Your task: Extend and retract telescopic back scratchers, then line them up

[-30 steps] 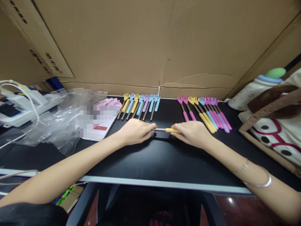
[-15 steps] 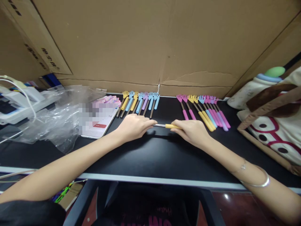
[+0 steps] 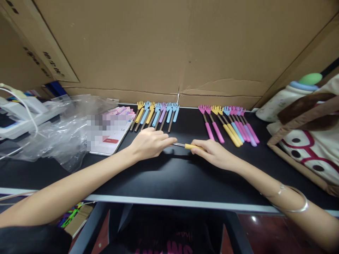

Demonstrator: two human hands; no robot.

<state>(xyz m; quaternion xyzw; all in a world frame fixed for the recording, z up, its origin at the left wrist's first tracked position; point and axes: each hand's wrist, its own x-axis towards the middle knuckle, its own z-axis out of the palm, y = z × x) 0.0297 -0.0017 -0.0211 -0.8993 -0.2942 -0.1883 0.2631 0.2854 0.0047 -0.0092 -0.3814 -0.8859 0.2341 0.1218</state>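
Black table (image 3: 169, 176) — both hands pinch one yellow-handled scratcher (image 3: 189, 146).

Both forearms are bare from the elbow down, with no sleeves, gloves or watch. The left hand (image 3: 147, 144) carries no ring or band that shows, and its wrist is plain. The right hand (image 3: 215, 153) is likewise unadorned, but the right forearm wears a thin silver bangle (image 3: 296, 208), a smooth round hoop, and just beside it a finer silver chain bracelet (image 3: 275, 190). Dark black clothing (image 3: 31, 241) shows at the lower left corner.
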